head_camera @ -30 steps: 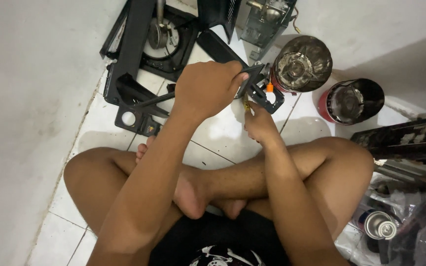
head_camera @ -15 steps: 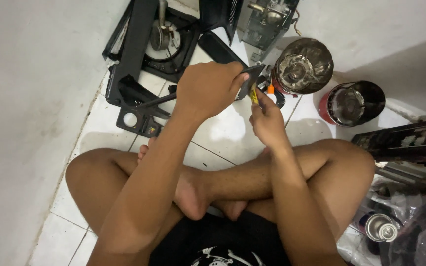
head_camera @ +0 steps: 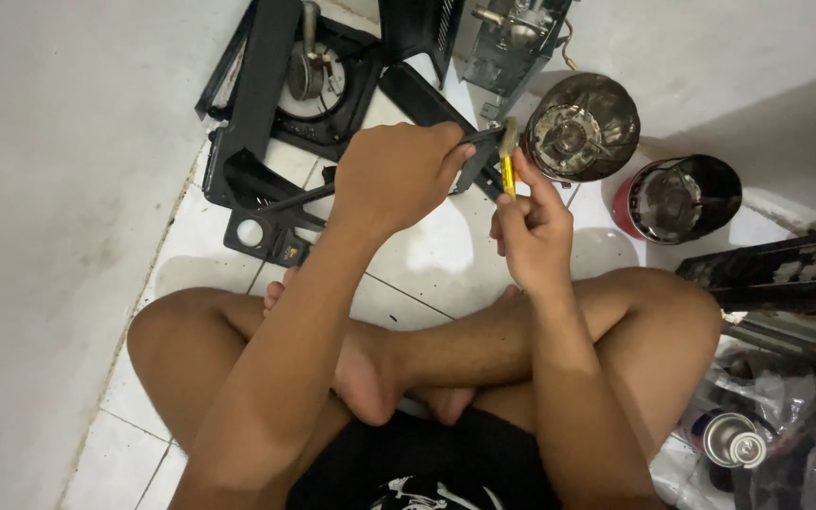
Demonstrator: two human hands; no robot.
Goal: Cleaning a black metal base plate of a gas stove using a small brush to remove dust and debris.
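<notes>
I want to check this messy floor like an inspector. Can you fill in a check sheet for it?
Surface: white tiled floor, person sits cross-legged on it.
Job's things: black metal part held in the left hand; small yellow-handled brush in the right hand, bristles at the part.
Clutter: dismantled black stove body, black knob panel, round metal burner piece, red-and-black pot, spray can, plastic bags.
Hands: both closed around their things.
Cables: short wire on the grey metal box.
Surroundings: white walls on both sides.
</notes>
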